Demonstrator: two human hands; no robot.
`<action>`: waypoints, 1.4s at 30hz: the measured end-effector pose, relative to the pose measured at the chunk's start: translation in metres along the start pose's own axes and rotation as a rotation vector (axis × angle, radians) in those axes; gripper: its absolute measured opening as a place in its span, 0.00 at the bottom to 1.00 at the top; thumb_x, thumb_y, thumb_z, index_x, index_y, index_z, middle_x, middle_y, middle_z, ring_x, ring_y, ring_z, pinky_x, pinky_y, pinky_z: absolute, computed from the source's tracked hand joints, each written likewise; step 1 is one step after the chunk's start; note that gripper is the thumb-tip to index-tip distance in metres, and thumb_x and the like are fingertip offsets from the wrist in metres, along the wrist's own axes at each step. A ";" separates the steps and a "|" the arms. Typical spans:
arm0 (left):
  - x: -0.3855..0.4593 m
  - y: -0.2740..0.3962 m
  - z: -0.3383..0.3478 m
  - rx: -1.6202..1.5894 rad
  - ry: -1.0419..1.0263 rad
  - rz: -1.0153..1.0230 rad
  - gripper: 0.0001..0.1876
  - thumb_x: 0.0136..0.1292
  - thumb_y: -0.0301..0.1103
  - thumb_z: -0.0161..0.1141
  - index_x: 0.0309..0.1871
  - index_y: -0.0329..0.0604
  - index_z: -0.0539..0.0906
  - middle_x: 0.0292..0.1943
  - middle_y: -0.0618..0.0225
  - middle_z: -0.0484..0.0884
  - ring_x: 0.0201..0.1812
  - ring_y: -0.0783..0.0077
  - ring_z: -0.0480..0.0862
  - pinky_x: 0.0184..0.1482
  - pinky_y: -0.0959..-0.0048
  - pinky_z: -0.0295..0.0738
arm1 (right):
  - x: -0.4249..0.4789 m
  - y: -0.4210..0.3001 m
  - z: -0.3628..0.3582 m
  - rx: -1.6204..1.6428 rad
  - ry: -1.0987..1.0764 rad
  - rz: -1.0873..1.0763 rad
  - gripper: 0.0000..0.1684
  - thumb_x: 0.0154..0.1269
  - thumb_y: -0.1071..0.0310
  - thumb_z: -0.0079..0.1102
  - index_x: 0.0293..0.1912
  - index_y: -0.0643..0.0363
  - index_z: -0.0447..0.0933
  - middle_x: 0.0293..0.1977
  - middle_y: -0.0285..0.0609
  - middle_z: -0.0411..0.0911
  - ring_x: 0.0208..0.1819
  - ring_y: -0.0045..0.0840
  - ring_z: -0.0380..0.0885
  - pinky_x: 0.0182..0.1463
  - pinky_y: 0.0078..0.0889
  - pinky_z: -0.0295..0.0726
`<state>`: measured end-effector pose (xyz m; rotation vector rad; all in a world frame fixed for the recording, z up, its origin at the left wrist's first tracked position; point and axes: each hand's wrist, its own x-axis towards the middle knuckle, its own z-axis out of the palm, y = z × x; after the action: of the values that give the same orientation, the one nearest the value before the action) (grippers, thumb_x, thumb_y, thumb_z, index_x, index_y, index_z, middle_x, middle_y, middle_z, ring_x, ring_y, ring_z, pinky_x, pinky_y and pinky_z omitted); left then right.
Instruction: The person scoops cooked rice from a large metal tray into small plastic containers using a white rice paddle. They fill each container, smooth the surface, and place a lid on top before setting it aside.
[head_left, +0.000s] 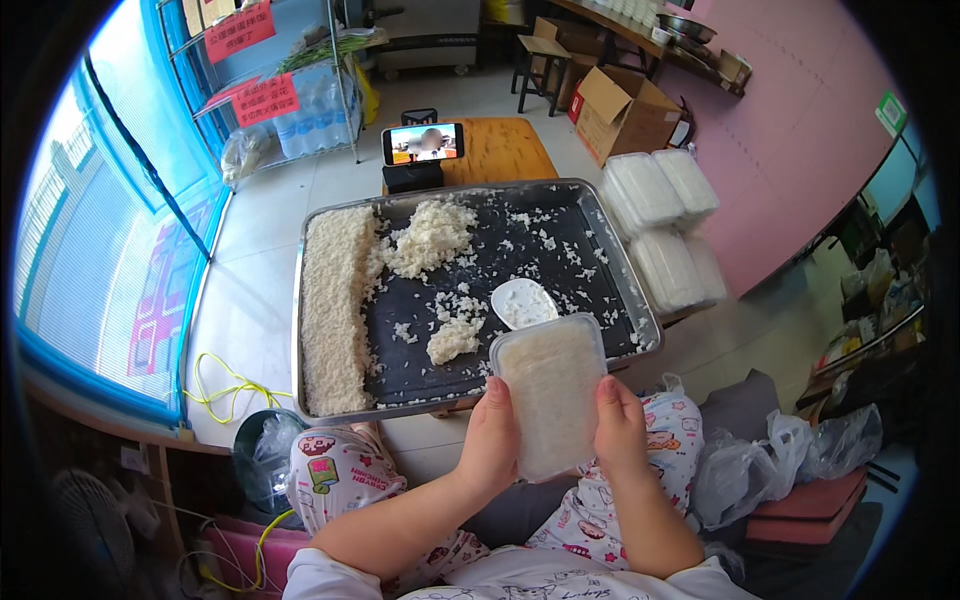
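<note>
Between my left hand (491, 431) and my right hand (621, 420) is a clear plastic container (551, 397), gripped by its two long sides. White rice fills it, and its far end overlaps the near edge of a metal tray (480, 391). A thick, straight-sided band of rice (334, 315) lies along the tray's left side. To the right of that band sit a larger rice heap (431, 236) and a smaller clump (455, 341), with loose grains scattered about. A white rice paddle (519, 298) rests in the tray just beyond the container, its handle hidden.
Stacked plastic containers (660, 199) stand right of the tray. A phone (424, 144) on a stand sits on the wooden table (510, 146) behind. A bin (262, 457) and yellow cable (225, 390) are at lower left, plastic bags (739, 469) at lower right, a cardboard box (626, 109) beyond.
</note>
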<state>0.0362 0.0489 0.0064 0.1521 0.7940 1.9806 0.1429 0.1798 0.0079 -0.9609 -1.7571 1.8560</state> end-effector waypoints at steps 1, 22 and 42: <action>0.000 -0.001 0.000 -0.006 -0.001 -0.002 0.34 0.74 0.61 0.36 0.71 0.43 0.62 0.66 0.60 0.70 0.65 0.59 0.72 0.66 0.58 0.68 | 0.000 -0.003 0.001 0.088 0.008 0.012 0.20 0.77 0.55 0.46 0.46 0.62 0.77 0.41 0.36 0.80 0.42 0.17 0.77 0.49 0.22 0.76; 0.006 0.012 0.007 0.326 -0.138 0.030 0.18 0.71 0.37 0.51 0.62 0.46 0.68 0.66 0.60 0.69 0.63 0.63 0.73 0.65 0.58 0.66 | 0.217 -0.047 -0.312 -0.137 0.515 -0.110 0.21 0.72 0.56 0.55 0.49 0.67 0.79 0.39 0.41 0.82 0.39 0.21 0.78 0.44 0.27 0.76; 0.030 0.015 -0.015 0.287 -0.016 0.001 0.15 0.74 0.41 0.48 0.57 0.42 0.70 0.61 0.56 0.74 0.61 0.63 0.74 0.65 0.60 0.66 | 0.352 0.027 -0.420 -0.733 0.470 -0.197 0.23 0.71 0.53 0.53 0.46 0.66 0.81 0.38 0.46 0.84 0.40 0.27 0.79 0.47 0.34 0.76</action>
<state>0.0027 0.0618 -0.0033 0.3361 1.0650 1.8558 0.2086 0.7177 -0.0764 -1.2790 -2.1324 0.7527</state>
